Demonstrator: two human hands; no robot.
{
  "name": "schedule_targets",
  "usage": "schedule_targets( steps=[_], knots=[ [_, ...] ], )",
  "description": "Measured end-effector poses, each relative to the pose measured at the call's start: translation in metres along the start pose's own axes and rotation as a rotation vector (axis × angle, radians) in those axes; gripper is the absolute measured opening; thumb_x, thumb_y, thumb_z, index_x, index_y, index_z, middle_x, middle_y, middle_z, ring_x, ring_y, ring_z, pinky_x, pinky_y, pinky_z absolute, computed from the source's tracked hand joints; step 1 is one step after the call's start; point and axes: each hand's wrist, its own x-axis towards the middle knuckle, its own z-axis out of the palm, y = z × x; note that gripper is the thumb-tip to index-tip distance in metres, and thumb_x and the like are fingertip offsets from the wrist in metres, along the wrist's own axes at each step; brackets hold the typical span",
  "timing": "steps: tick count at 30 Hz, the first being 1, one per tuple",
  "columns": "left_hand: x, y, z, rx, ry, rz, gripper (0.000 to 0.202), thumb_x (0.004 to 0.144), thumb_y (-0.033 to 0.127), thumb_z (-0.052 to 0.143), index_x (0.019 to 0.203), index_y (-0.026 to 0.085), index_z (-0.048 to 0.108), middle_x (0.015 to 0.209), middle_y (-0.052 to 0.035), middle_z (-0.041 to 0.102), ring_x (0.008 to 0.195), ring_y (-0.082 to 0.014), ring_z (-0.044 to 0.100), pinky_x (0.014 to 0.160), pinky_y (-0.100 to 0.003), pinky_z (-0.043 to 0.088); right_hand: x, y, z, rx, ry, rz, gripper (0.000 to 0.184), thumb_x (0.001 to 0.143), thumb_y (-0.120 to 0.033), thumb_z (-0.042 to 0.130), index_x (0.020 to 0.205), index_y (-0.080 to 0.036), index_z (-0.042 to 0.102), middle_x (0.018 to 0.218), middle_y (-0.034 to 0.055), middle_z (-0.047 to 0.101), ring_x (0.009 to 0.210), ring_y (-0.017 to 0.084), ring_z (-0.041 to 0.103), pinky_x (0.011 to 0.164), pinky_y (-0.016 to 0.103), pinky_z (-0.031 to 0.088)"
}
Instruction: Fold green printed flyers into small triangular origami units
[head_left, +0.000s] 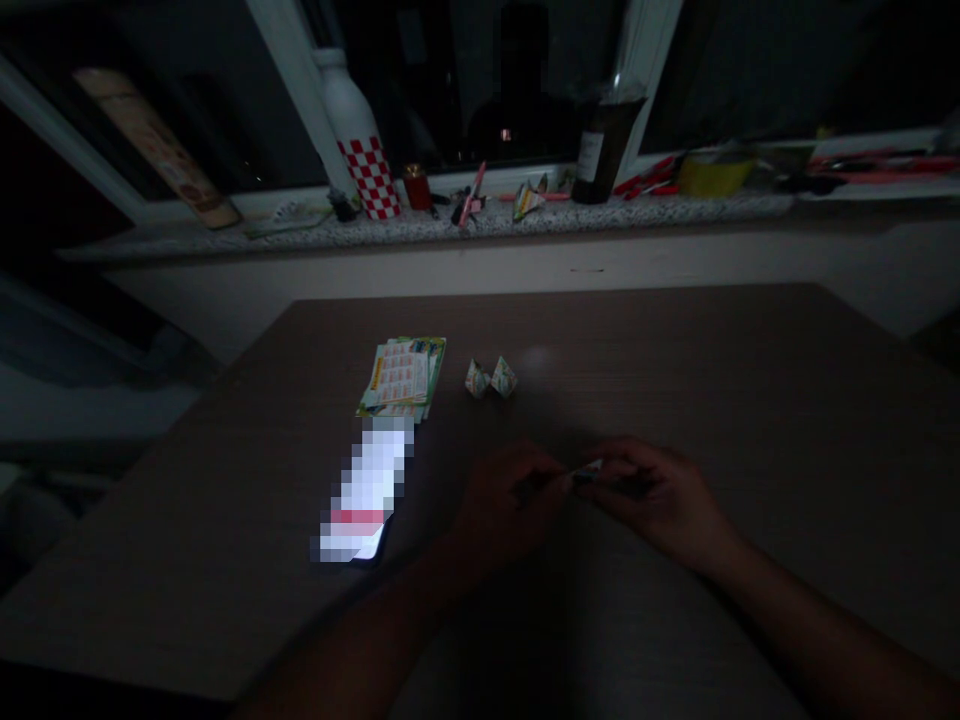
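Note:
Between my two hands is a small folded piece of paper (586,472), pale with a dark patch, held just above the table. My left hand (514,500) pinches its left end, the fingers curled in. From the other side my right hand (652,500) grips it between thumb and fingertips. Most of the paper is hidden by the fingers, and the dim light blurs its shape. Beyond my hands two small folded paper pieces, a left one (475,380) and a right one (503,378), stand side by side, pointed at the top and printed in colour.
A lit phone (367,490) lies left of my left hand, below a stack of printed paper sheets (401,375). Along the granite windowsill (465,232) stand a checkered bottle (367,150), a red jar (415,187), a dark container (600,150) and several small items.

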Motion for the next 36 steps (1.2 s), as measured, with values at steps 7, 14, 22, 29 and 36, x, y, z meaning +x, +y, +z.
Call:
schedule_targets(
  steps=[7,14,22,29,36],
  knots=[
    [-0.002,-0.003,0.003,-0.292,-0.041,-0.195,0.011,0.083,0.027,0.06,0.08,0.016,0.063,0.075,-0.0011,0.063,0.072,-0.0131,0.057,0.072,-0.024,0.043,0.004,0.0,0.005,0.146,0.094,0.034,0.013,0.07,-0.026,0.075,0.079,-0.019,0.068,0.072,0.0033,0.074,0.062,0.015,0.07,0.057,0.024,0.059],
    [-0.002,-0.014,0.008,-0.509,-0.05,-0.257,0.017,0.077,0.03,0.068,0.084,0.016,0.062,0.081,-0.002,0.063,0.078,-0.0142,0.059,0.074,-0.025,0.045,0.002,-0.004,0.003,0.086,-0.02,-0.046,0.012,0.074,-0.025,0.071,0.084,-0.018,0.071,0.083,0.0058,0.074,0.073,0.017,0.07,0.065,0.026,0.058],
    [-0.002,-0.014,0.007,-0.479,-0.009,-0.199,0.028,0.076,0.027,0.071,0.1,0.018,0.062,0.089,-0.0023,0.064,0.086,-0.0153,0.06,0.079,-0.027,0.047,-0.001,-0.005,0.004,0.157,-0.075,-0.013,0.024,0.073,-0.014,0.07,0.095,-0.023,0.066,0.087,0.0028,0.074,0.079,0.016,0.07,0.071,0.026,0.057],
    [-0.004,-0.008,0.004,-0.177,0.008,-0.101,0.024,0.08,0.025,0.064,0.103,0.018,0.062,0.09,-0.0036,0.066,0.083,-0.016,0.062,0.076,-0.029,0.05,-0.004,0.0,0.005,0.254,-0.107,0.064,0.026,0.08,-0.018,0.065,0.105,-0.024,0.063,0.096,0.0051,0.072,0.088,0.017,0.069,0.076,0.027,0.055],
    [-0.006,-0.01,0.019,0.198,0.18,0.284,0.024,0.082,0.022,0.059,0.106,0.017,0.058,0.096,-0.0069,0.067,0.088,-0.0185,0.062,0.079,-0.034,0.05,-0.004,-0.001,0.015,0.117,0.065,0.005,0.029,0.079,-0.011,0.054,0.103,-0.024,0.064,0.09,0.0021,0.072,0.08,0.014,0.068,0.068,0.022,0.052]
  ],
)
